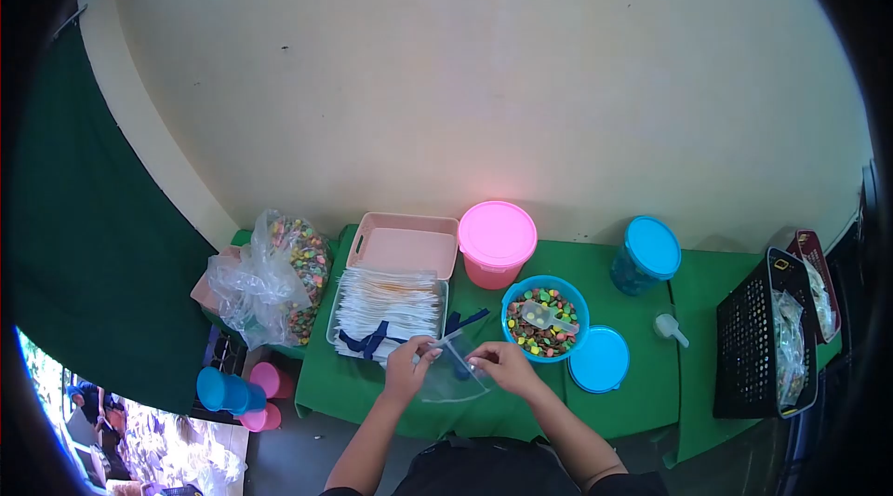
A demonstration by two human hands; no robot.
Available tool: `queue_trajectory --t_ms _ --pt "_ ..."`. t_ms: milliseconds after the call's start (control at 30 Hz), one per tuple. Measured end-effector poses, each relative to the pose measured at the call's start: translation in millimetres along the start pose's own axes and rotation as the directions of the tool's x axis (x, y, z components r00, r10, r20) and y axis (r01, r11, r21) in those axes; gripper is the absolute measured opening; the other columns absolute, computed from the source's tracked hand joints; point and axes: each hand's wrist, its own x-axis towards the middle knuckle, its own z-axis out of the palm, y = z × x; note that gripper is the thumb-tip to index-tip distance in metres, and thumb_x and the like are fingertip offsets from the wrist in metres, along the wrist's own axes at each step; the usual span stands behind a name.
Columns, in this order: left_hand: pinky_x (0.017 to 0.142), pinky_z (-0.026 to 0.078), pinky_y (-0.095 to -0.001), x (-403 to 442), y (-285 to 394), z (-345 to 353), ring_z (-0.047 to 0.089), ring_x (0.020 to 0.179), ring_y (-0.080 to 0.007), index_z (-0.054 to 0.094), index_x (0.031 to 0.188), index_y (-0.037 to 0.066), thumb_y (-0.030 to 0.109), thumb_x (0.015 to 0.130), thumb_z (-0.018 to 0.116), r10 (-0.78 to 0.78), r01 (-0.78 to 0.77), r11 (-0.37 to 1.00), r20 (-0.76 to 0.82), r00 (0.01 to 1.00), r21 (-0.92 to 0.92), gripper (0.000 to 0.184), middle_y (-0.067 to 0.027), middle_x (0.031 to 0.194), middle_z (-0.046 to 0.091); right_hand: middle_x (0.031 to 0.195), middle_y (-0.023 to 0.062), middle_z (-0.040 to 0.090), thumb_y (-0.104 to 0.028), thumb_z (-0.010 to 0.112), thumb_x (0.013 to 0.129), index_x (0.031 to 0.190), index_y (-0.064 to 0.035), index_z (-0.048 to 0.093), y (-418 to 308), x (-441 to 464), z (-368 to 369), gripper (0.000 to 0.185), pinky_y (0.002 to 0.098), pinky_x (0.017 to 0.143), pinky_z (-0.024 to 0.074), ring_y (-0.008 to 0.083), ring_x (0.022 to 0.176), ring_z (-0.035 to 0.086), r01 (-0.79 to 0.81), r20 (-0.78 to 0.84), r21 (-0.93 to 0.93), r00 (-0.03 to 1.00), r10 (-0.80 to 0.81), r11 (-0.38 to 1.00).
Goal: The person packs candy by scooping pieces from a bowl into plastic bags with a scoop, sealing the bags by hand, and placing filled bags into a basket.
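Note:
A clear plastic bag (453,382) hangs between my hands over the front of the green table. My left hand (411,368) pinches its left edge, and my right hand (502,366) pinches its right side. Just behind my left hand is a tray holding a stack of white packets (388,302) with a dark blue ribbon (372,341) across it. Beyond my right hand stands a blue bowl (583,310) of colorful pieces, with a clear scoop (549,317) resting on them. A blue lid (598,359) lies beside the bowl.
An empty pink tray (403,243) and a pink lidded tub (498,240) stand behind. At left is a large bag of colorful pieces (307,263). To the right are a blue lidded jar (646,254), a white scoop (668,327) and a black basket (747,338) holding bags.

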Motion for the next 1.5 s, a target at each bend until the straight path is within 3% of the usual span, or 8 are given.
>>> queue_trajectory --t_ms 67,133,267,700,833,1100,1433,1500 --pt "0.082 0.046 -0.0383 2.2 0.0 1.8 0.061 0.091 -0.0264 0.058 0.106 0.001 0.029 0.075 0.073 -0.038 0.031 0.996 0.088 0.995 0.079 0.044 -0.0134 0.093 0.064 0.073 0.0032 0.065 -0.009 0.066 0.082 0.089 0.0019 0.067 12.7 0.2 -14.2 0.013 0.0222 0.059 0.0460 0.0069 0.064 0.058 -0.102 -0.014 0.135 0.994 0.105 0.986" --pt "0.100 0.033 -0.0474 0.0 17.3 7.8 0.045 0.118 -0.0340 0.041 0.129 0.006 0.050 0.062 0.077 0.333 -0.336 0.886 0.065 0.941 0.319 0.088 -0.0200 0.125 0.048 0.073 0.0043 0.065 -0.007 0.067 0.081 0.088 0.0028 0.066 23.3 -3.3 -20.3 0.012 0.0216 0.061 0.0469 0.0072 0.066 0.059 -0.140 -0.021 0.194 0.989 0.147 0.971" --pt "0.107 0.015 -0.0590 -12.2 18.7 44.6 0.025 0.132 -0.0417 0.016 0.141 0.011 0.055 0.048 0.082 0.378 -0.453 0.867 0.317 0.870 0.207 0.122 -0.0205 0.142 0.023 0.069 0.0057 0.064 -0.005 0.074 0.074 0.076 0.0017 0.061 32.1 -13.6 -6.9 0.015 0.0206 0.056 0.0470 0.0082 0.059 0.060 -0.216 -0.051 0.282 0.970 0.240 0.935" --pt "0.103 0.034 -0.0449 -20.5 -5.7 81.0 0.037 0.124 -0.0392 0.020 0.140 0.007 0.030 0.049 0.085 0.371 -0.346 0.928 0.309 0.875 -0.137 0.114 -0.0200 0.134 0.036 0.056 -0.0008 0.054 -0.019 0.070 0.081 0.064 -0.0091 0.049 35.1 -35.3 -7.0 0.030 0.0191 0.047 0.0387 0.0046 0.049 0.051 -0.213 -0.031 0.394 0.969 0.245 0.894" --pt "0.107 0.026 -0.0488 -25.4 0.6 81.4 0.037 0.124 -0.0400 0.020 0.140 0.004 0.036 0.053 0.082 0.280 -0.335 0.934 0.333 0.901 0.121 0.112 -0.0195 0.133 0.037 0.061 0.0003 0.057 -0.018 0.068 0.083 0.065 -0.0046 0.053 31.8 -37.5 -12.8 0.027 0.0210 0.049 0.0390 0.0046 0.053 0.050 -0.225 -0.105 -0.089 0.971 0.216 0.970" --pt "0.107 0.023 -0.0525 -26.7 4.8 81.4 0.031 0.127 -0.0396 0.020 0.139 0.004 0.042 0.055 0.082 0.318 -0.435 0.865 0.399 0.860 0.250 0.111 -0.0207 0.138 0.030 0.059 0.0006 0.058 -0.018 0.068 0.082 0.077 0.0004 0.063 45.2 -43.5 -13.6 0.020 0.0226 0.049 0.0402 0.0057 0.053 0.052 -0.150 -0.080 0.016 0.985 0.151 0.989" --pt "0.104 0.030 -0.0418 -38.4 -18.1 85.6 0.040 0.123 -0.0318 0.017 0.142 0.004 0.031 0.056 0.081 0.309 -0.237 0.942 0.339 0.889 -0.238 0.111 -0.0183 0.133 0.039 0.050 -0.0001 0.050 -0.026 0.072 0.080 0.063 -0.0058 0.052 50.2 -45.9 -7.6 0.033 0.0208 0.041 0.0376 0.0062 0.043 0.052 -0.235 -0.083 0.497 0.945 0.315 0.835" --pt "0.103 0.031 -0.0404 -41.4 -19.3 85.4 0.042 0.121 -0.0305 0.017 0.142 0.003 0.030 0.057 0.081 0.278 -0.184 0.940 0.331 0.902 -0.287 0.110 -0.0177 0.131 0.041 0.056 0.0011 0.053 -0.027 0.071 0.079 0.067 -0.0058 0.054 49.8 -49.5 -9.5 0.030 0.0248 0.048 0.0414 0.0090 0.051 0.055 -0.282 -0.151 0.216 0.936 0.318 0.935"
